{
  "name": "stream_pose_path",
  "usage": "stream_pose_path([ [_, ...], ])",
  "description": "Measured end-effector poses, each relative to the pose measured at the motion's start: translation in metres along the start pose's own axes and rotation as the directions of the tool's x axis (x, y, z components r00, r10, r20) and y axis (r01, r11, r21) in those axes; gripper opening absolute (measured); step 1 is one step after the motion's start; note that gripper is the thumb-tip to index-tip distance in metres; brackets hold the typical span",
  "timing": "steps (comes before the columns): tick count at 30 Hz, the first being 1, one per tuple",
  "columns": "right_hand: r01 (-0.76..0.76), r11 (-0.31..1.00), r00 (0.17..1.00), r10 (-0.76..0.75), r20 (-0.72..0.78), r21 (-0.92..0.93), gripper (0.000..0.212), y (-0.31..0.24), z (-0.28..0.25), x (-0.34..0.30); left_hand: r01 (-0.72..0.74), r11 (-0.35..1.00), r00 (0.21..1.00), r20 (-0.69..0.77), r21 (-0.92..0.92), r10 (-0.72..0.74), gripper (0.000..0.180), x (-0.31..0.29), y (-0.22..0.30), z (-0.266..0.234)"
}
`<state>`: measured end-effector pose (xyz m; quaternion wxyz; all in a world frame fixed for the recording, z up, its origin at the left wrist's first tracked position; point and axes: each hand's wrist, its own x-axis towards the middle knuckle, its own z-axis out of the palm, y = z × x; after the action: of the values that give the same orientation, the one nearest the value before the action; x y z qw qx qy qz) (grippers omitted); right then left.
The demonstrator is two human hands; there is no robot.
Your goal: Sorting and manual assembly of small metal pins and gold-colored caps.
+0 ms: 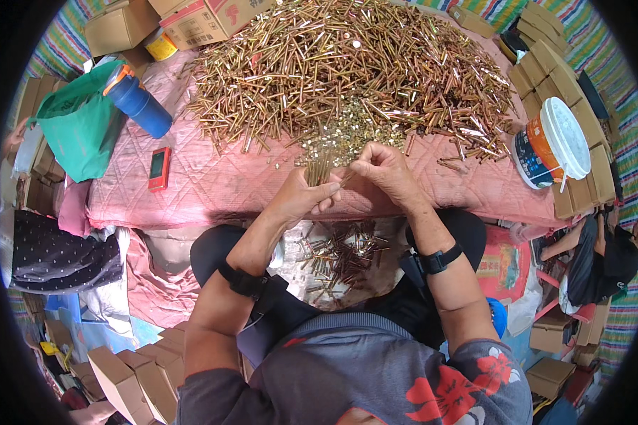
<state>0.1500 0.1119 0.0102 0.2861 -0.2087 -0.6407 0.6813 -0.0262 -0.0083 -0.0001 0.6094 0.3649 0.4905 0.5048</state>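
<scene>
A bundle of thin gold-coloured metal rods, like long bolts (pixel 319 171), stands upright in my left hand (pixel 299 196), its fingers closed round the lower part. Close to its right side, my right hand (pixel 388 170) pinches with thumb and index finger. A slim rod seems to run from that pinch toward the bundle, but the detail is too small to be sure. Just beyond both hands lie small shiny pieces, like nuts or washers (pixel 365 131). A large heap of gold and brownish metal rods (pixel 347 71) covers the far part of the pink quilted cover (pixel 220 188).
More rods (pixel 347 255) lie on pale cloth between my knees. A blue bottle (pixel 140 106), a green bag (pixel 85 120) and a red handheld device (pixel 159 168) are at left. At right stands a white-lidded bucket (pixel 553 145). Cardboard boxes (pixel 124 379) surround the place; other people sit at both sides.
</scene>
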Motion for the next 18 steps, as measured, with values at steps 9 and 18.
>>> stream_pose_path([
  [9, -0.083, 0.996, 0.996, 0.083, 0.014, 0.019, 0.010, -0.022, 0.006, -0.006, -0.006, 0.999, 1.000, 0.001, -0.050, 0.006, 0.018, -0.002, 0.002, 0.000],
  [18, -0.066, 0.929, 0.997, 0.048, -0.059, -0.365, 0.011, -0.020, -0.032, -0.002, -0.034, 0.995, 0.987, 0.157, 0.096, 0.018, 0.020, -0.006, 0.005, 0.005],
])
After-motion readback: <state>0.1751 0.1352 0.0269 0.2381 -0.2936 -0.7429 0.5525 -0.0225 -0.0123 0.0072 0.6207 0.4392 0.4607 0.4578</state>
